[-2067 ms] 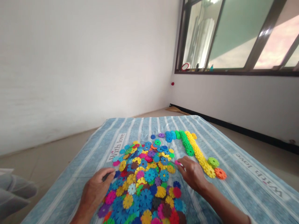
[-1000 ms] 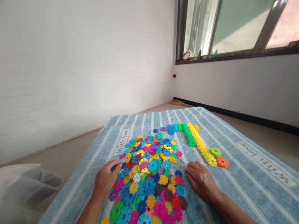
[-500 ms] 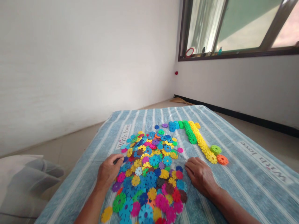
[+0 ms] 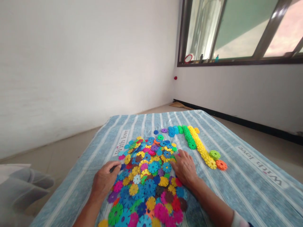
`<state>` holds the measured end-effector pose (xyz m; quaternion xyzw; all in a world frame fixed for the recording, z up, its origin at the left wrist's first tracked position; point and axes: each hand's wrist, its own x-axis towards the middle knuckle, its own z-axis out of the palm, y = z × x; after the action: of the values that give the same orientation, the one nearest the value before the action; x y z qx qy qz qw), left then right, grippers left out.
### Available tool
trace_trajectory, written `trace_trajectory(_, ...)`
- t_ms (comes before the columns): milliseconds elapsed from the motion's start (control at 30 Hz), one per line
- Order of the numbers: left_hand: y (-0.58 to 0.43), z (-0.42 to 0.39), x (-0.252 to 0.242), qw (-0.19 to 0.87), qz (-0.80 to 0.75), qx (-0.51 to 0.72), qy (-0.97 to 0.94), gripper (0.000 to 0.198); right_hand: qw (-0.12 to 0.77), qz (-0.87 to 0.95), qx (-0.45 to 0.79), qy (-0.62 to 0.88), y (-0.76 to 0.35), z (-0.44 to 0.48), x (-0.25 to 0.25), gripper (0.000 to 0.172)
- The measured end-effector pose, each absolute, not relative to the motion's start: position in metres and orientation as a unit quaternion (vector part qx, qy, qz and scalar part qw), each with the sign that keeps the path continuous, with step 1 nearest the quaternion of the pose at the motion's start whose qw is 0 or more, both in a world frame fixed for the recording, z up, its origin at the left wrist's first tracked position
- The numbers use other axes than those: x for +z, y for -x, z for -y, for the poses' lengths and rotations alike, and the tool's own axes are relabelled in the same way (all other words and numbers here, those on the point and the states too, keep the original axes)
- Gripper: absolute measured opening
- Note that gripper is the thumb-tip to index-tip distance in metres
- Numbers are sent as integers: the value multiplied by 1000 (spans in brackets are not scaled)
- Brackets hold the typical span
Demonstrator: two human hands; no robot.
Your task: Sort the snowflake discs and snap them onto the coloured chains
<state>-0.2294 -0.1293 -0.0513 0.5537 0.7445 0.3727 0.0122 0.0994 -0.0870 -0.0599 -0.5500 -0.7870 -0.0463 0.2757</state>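
A broad heap of colourful notched plastic discs [image 4: 149, 186] lies between my two hands. Beside the heap's left edge, my left hand [image 4: 106, 177] is closed, its thumb and forefinger around something dark that I cannot make out. My right hand [image 4: 185, 167] rests at the right edge of the heap, fingers slightly apart and their tips touching the discs there. Nothing shows in its grasp. To its right runs a long overlapping row of yellow discs [image 4: 200, 148], with a shorter row of green discs [image 4: 189, 138] alongside.
Blue discs [image 4: 171, 131], a purple disc [image 4: 164, 130], a lime disc [image 4: 215, 154] and an orange disc [image 4: 221, 165] lie around the rows. Everything sits on a striped blue cloth [image 4: 236, 186]. Pale sheer fabric [image 4: 23, 189] hangs at left.
My right hand has moved left and away from me, from bare cloth onto the heap's edge. The left hand stays beside the heap. The view has shifted slightly.
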Motion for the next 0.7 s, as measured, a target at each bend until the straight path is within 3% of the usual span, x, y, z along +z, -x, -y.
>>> trace_trajectory(200,226,130,-50,19,-752,365,-549,30,279,794,1,540,-103,87,-68,10)
trace_trajectory(500,227,131,-52,33,-753,372,-543,29,397,790,100,456,-108,83,-79,27)
trace_trajectory(700,227,130,-51,28,-751,371,-545,29,417,799,123,415,-107,92,-72,13)
